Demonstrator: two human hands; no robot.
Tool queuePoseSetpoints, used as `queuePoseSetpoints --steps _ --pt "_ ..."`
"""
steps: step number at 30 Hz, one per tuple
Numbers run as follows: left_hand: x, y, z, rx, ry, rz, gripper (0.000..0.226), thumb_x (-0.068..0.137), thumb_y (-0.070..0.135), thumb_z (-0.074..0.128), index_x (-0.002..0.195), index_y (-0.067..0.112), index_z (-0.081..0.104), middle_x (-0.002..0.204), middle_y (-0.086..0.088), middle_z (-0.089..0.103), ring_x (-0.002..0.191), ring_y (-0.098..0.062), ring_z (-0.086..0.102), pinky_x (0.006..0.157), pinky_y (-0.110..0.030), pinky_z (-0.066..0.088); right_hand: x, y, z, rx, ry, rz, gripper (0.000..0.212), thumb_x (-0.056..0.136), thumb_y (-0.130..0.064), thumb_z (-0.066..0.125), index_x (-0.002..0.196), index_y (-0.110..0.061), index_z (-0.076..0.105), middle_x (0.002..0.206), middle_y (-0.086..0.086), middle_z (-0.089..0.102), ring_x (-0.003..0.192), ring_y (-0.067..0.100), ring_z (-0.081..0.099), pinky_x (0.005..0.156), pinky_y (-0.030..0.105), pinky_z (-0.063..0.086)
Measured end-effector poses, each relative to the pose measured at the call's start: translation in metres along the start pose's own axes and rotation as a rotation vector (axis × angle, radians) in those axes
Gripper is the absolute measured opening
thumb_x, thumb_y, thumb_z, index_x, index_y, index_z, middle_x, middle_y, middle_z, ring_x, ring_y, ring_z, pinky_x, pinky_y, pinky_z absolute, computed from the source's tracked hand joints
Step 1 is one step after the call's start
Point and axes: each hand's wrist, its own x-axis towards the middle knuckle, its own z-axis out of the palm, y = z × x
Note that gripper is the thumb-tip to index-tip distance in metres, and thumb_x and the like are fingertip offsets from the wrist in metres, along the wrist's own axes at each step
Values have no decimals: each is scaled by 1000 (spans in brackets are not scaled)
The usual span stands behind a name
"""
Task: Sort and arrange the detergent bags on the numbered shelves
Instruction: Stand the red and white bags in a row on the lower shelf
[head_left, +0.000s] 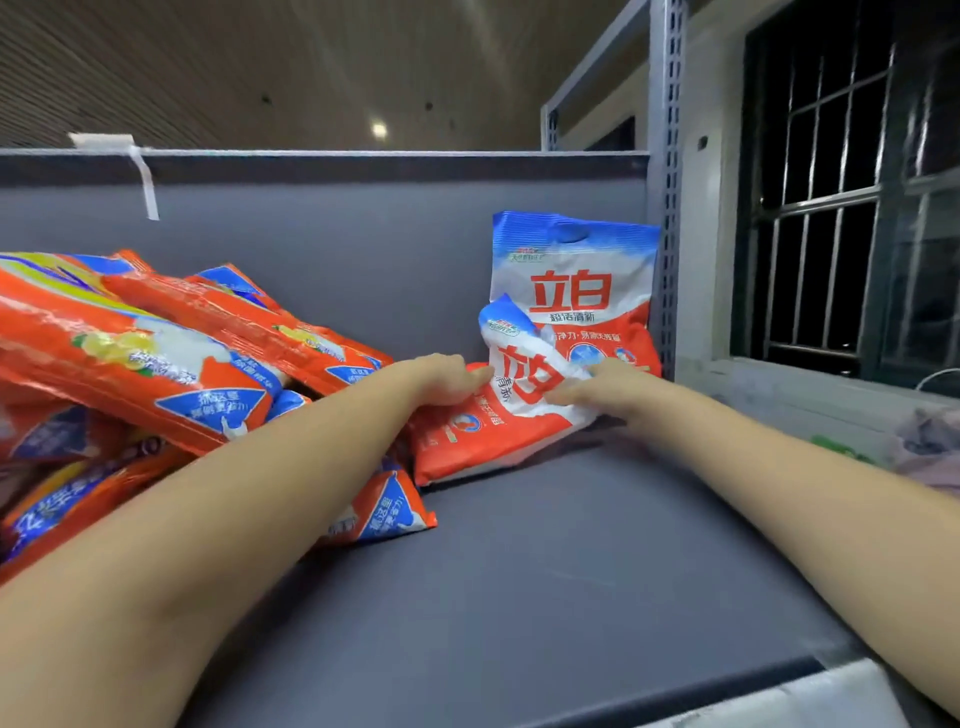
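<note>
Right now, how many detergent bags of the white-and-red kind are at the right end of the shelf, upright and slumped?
Upright bag: 1
Slumped bag, between both hands: 1
Total: 2
</note>
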Motion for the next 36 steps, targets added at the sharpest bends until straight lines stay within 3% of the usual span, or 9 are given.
queuePoseSetpoints --steps 2,5,12,16,20,24,31,34,36 --pt "2 0 -1 -43 5 -15 68 97 57 19 146 11 32 148 -12 37 134 -29 38 108 -38 28 3 -4 -3 84 49 -74 25 80 -5 70 104 -5 63 85 4 63 67 12 56 46 9 44" --pt "-6 3 -2 -117 1 -25 66 99 55 16 146 11 30 147 -10 37 135 -28 37 108 -36 27 -1 -13 -3 176 99 -167 30 77 7 67 104 -4 64 95 10 65 80 20 62 64 21 51" --pt "-24 8 -9 -693 48 75 57 102 47 19 144 11 35 147 -3 40 134 -18 38 107 -29 27 -27 -46 -26 293 80 -397 36 74 20 55 103 0 64 80 7 64 71 21 62 70 31 53" --pt "-26 6 -19 -1054 44 83 66 93 60 33 146 19 32 147 -4 38 134 -21 37 111 -41 31 -53 -66 -42 274 -34 -539 26 77 17 57 85 -8 63 81 10 64 74 24 61 71 35 50" --pt "-40 12 -31 -1263 17 233 39 95 48 43 115 18 57 108 -1 66 103 -14 59 97 -33 43 -76 -76 -67 239 -136 -612 28 69 11 64 88 -9 65 77 6 66 71 18 63 65 28 50" --pt "-60 24 -31 -1405 29 288 22 94 40 51 94 19 60 74 7 72 69 -6 67 75 -25 53 -99 -71 -90 340 -224 -655 32 57 8 68 86 -5 62 67 -1 68 64 13 66 59 22 54" --pt "-107 38 -27 -1666 267 306 20 96 30 51 95 13 61 73 0 74 64 -13 70 60 -28 57 -121 -22 -104 485 -129 -551 23 72 -3 70 93 -10 64 74 -3 72 66 10 67 60 21 55" --pt "-125 37 -22 -1748 402 246 18 94 32 56 94 14 59 76 -2 73 66 -15 70 63 -32 58 -137 7 -84 611 -228 -398 57 50 -34 82 99 -11 64 85 1 74 71 12 70 62 25 58" --pt "-138 35 -23 -1818 450 227 17 94 30 56 93 13 58 80 -5 71 67 -17 69 64 -34 59 -157 23 -65 524 -317 -336 55 55 -30 79 105 -12 64 94 4 74 81 17 72 68 27 59"
